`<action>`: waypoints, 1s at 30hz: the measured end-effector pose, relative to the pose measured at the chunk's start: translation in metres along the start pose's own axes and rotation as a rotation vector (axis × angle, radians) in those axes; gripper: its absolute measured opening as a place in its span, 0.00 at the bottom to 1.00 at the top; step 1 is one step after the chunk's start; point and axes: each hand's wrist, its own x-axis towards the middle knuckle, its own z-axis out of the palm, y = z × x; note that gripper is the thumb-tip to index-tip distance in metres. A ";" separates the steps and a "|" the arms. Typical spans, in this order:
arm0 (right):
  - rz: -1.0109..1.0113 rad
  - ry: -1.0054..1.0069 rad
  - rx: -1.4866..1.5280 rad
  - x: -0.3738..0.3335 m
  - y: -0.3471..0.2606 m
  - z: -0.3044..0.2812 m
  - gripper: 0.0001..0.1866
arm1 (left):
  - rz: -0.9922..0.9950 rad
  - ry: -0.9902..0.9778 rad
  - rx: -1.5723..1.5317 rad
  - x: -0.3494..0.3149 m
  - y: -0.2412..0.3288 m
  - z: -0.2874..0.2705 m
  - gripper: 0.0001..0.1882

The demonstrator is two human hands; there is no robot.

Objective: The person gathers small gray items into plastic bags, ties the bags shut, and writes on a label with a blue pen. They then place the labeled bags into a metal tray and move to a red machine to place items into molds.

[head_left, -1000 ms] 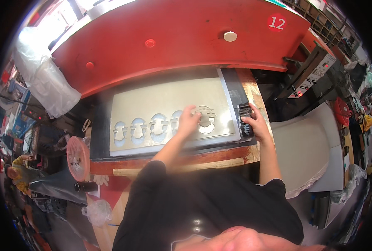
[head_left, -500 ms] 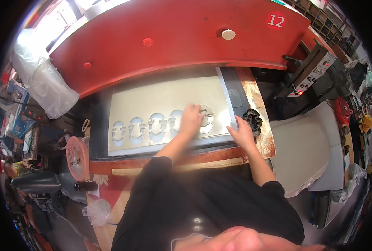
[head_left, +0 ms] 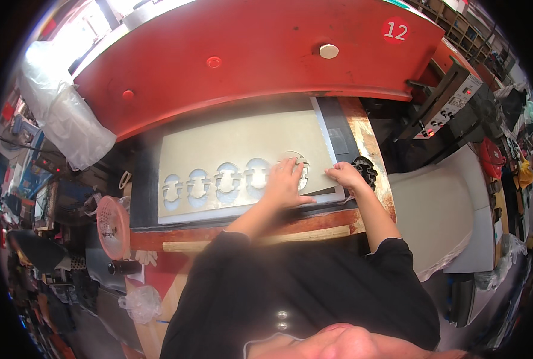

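Observation:
A pale beige sheet point(head_left: 236, 134) lies over a light backing board point(head_left: 333, 140) in front of me. Several oval shapes cut out along its near side show the lighter board through them. My left hand point(head_left: 285, 184) rests flat with fingers spread at the rightmost oval, partly covering a thin metallic-looking outline point(head_left: 303, 173) there. At the sheet's right edge, my right hand point(head_left: 345, 176) pinches the sheet between thumb and fingers. A dark gap shows under its near right corner. Just right of that hand sits a black cutting die point(head_left: 365, 170), partly hidden by it.
A red machine beam point(head_left: 248, 60) spans the far side of the table. To the right are a control panel point(head_left: 449, 110) and a side surface with pale sheet material point(head_left: 431, 209). A pink basket point(head_left: 112, 224) stands at left, below clear plastic wrapping point(head_left: 78, 122).
My left hand has flattened and moved slightly right and nearer over the rightmost oval. My right hand has closed on the sheet's edge, and the near right corner has lifted.

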 end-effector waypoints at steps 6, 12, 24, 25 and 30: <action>0.045 0.068 -0.041 0.002 -0.005 -0.005 0.16 | -0.069 -0.195 0.090 0.002 0.012 0.003 0.50; 0.100 -0.104 0.420 -0.006 -0.026 -0.009 0.11 | -0.074 -0.121 0.142 0.001 0.013 0.016 0.45; -0.278 -0.057 0.374 0.043 -0.011 0.049 0.31 | -0.721 -0.268 -1.295 0.044 -0.083 -0.029 0.30; -0.314 -0.043 0.373 0.050 -0.014 0.058 0.31 | -0.762 -0.281 -1.316 0.045 -0.090 -0.032 0.31; -0.117 -0.202 0.738 0.046 -0.028 0.087 0.34 | -0.838 -0.256 -1.520 0.047 -0.107 -0.034 0.32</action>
